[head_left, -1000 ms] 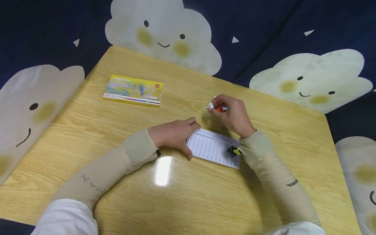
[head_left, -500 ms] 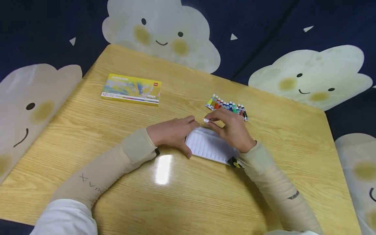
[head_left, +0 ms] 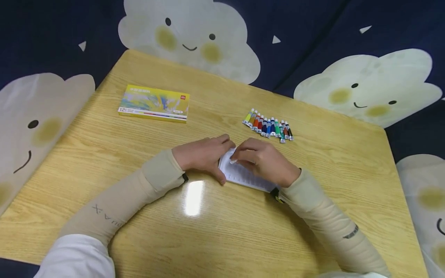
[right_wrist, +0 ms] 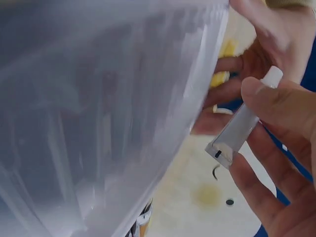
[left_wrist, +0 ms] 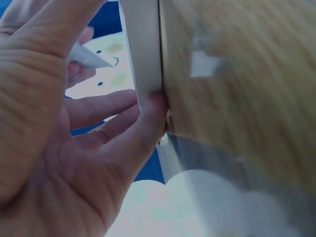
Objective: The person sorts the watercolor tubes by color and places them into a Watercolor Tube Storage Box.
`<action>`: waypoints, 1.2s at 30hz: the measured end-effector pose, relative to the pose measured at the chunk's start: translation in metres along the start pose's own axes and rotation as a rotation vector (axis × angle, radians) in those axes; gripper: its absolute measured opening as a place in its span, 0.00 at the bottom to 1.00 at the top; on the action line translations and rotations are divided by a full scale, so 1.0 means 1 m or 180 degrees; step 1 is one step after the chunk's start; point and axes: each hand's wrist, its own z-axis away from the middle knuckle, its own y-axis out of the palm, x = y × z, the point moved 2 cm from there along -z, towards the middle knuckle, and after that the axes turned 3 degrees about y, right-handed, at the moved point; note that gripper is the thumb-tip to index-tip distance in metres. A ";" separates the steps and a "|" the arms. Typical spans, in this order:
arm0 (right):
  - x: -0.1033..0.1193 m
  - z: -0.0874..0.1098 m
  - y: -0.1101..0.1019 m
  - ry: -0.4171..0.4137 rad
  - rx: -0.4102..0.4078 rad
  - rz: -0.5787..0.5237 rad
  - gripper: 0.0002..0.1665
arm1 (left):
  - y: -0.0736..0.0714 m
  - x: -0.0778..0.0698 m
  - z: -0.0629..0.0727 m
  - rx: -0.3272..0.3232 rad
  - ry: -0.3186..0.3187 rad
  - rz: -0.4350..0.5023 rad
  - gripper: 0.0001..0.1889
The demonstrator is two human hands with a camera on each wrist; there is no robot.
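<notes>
A white ribbed plastic tray [head_left: 247,178] with narrow slots lies on the table. My left hand [head_left: 205,155] spans its left end, thumb at the near edge and fingers at the far edge; in the left wrist view, fingertips rest against the tray's side wall [left_wrist: 143,49]. Between thumb and fingers, my right hand [head_left: 267,161] pinches a small white paint tube [right_wrist: 237,129] over the tray's left part. The tube's cap and flat crimped end show in the right wrist view. My right hand covers much of the tray in the head view.
Behind the tray lies a row of several coloured paint tubes [head_left: 267,126], one sticking out toward me. A yellow paint box [head_left: 154,103] sits at the back left. Dark cloth with cloud prints [head_left: 189,34] hangs around the wooden table [head_left: 156,239].
My right hand has come from the tube row toward me and left, carrying the white tube over the tray. The row is now uncovered. My left hand stays on the tray.
</notes>
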 end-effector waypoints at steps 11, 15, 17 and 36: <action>0.010 -0.006 0.011 -0.0435 0.0663 0.0351 0.11 | -0.002 -0.003 -0.001 0.0006 0.0011 0.0009 0.47; 0.013 -0.009 0.014 -0.0540 0.0725 0.0475 0.10 | -0.002 -0.002 -0.001 0.0002 0.0009 -0.0017 0.47; 0.013 -0.010 0.015 -0.0572 0.0751 0.0538 0.10 | -0.002 -0.002 -0.001 -0.0002 0.0017 -0.0011 0.47; 0.012 -0.013 0.019 -0.0526 0.0933 0.0261 0.11 | -0.001 -0.001 -0.001 -0.0050 0.0096 0.0027 0.45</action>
